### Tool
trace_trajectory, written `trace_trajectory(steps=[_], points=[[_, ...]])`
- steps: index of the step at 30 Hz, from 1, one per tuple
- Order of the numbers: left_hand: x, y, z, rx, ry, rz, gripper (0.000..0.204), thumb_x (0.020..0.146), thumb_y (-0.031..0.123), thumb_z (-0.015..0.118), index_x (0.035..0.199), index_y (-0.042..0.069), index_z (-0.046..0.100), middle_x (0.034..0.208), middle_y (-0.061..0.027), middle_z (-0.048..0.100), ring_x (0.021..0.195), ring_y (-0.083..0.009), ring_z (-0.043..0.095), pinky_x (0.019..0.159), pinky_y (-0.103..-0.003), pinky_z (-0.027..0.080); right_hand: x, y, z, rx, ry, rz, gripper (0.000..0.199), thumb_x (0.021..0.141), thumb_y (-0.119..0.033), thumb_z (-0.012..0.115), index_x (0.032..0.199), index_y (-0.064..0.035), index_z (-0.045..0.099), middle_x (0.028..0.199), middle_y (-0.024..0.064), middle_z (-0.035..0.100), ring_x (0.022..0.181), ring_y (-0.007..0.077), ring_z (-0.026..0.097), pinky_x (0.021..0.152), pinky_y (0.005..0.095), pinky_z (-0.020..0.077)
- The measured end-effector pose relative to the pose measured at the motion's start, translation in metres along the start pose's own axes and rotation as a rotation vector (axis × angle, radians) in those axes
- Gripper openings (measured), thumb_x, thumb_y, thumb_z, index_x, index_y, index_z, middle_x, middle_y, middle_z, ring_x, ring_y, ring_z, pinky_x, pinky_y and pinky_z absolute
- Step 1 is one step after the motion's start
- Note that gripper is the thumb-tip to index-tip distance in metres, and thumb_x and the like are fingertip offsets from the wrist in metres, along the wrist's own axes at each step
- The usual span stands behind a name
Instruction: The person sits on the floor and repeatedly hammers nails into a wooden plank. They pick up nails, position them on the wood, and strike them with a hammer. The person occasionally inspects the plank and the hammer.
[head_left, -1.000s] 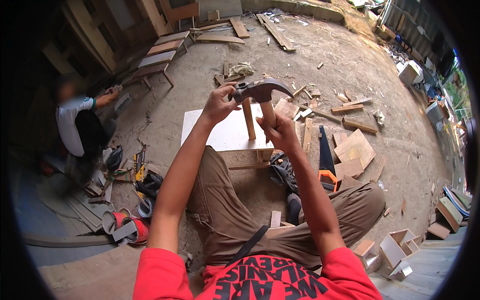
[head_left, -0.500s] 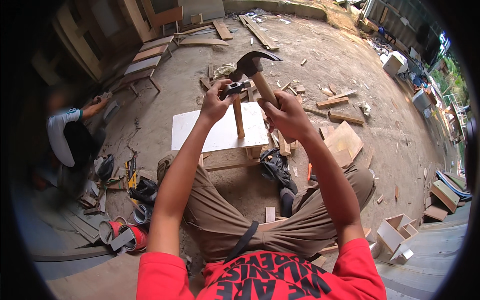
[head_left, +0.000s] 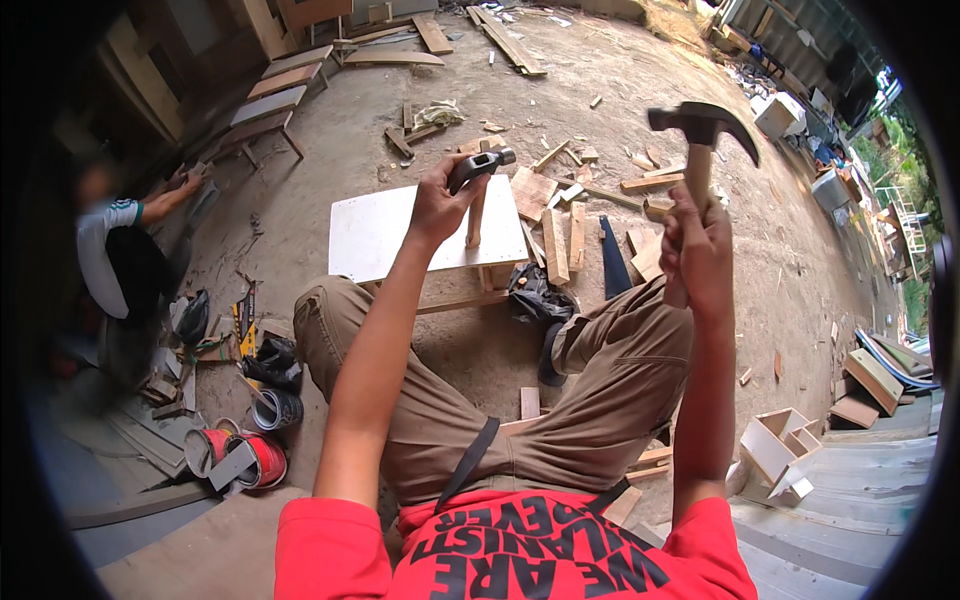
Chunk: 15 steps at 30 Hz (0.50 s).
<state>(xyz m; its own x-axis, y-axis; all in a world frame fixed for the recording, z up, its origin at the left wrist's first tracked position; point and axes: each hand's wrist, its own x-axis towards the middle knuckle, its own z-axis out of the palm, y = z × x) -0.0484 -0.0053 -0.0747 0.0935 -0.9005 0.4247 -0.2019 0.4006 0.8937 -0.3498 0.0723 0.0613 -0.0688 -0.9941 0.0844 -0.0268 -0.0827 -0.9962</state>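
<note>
Head view: we log the left grip [head_left: 434, 210] clenched around the head of a smaller hammer [head_left: 479, 170], over the white surface [head_left: 375, 235]. Its wooden handle points down toward the far right part of the top; whether its end touches, we cannot tell. Held by the head, the tool leaves its handle bare, which we judge to be the reason for this hold.

The right grip [head_left: 700, 262] is wrapped around the lower handle of a claw hammer [head_left: 703, 128], in the air to the right of the surface. Its head is uppermost, striking face toward the surface side, claw away from it; the butt shows below the fist. We read this as a hold that keeps the heavy end free and clear of the other tool.

The person's legs [head_left: 400, 400] spread on the near side of the surface, presumably to bring it within easy reach of both arms.

Around it: a black bag [head_left: 541, 297] crowds the near right corner. Timber offcuts [head_left: 556, 247] lie along the right side, with a handsaw [head_left: 613, 262] beyond them, so footing there looks cluttered. A crumpled cloth [head_left: 437, 114] lies past the far edge. Well to the near left stand red tins [head_left: 268, 461]; farther left of the surface, another person [head_left: 108, 250] crouches. A small wooden box [head_left: 768, 452] sits well off to the near right.
</note>
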Motion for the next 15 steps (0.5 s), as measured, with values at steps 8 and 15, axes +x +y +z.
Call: trace_trajectory(steps=[8,15], points=[[0.002,0.002,0.004,0.007,0.017,0.023,0.025,0.089,0.012,0.075,0.108,-0.001,0.065,0.088,-0.0026,0.069,0.081,-0.0065,0.060,0.071,-0.024,0.050,0.033,0.033,0.070,-0.509,-0.416,-0.138,0.025,0.101,-0.027,0.058,0.099,-0.0024,0.055,0.065,-0.0034,0.049,0.049,0.0046,0.044,0.043,0.0248,0.0368],[0.002,-0.009,-0.002,-0.038,-0.023,-0.041,0.028,0.090,0.011,0.073,0.114,0.001,0.064,0.096,-0.0005,0.068,0.089,-0.0062,0.060,0.079,-0.024,0.049,0.034,-0.001,0.091,-0.722,-0.470,-0.385,0.031,0.098,-0.021,0.057,0.115,0.0046,0.052,0.076,0.0246,0.065,0.072,0.0386,0.067,0.064,0.0478,0.0486]])
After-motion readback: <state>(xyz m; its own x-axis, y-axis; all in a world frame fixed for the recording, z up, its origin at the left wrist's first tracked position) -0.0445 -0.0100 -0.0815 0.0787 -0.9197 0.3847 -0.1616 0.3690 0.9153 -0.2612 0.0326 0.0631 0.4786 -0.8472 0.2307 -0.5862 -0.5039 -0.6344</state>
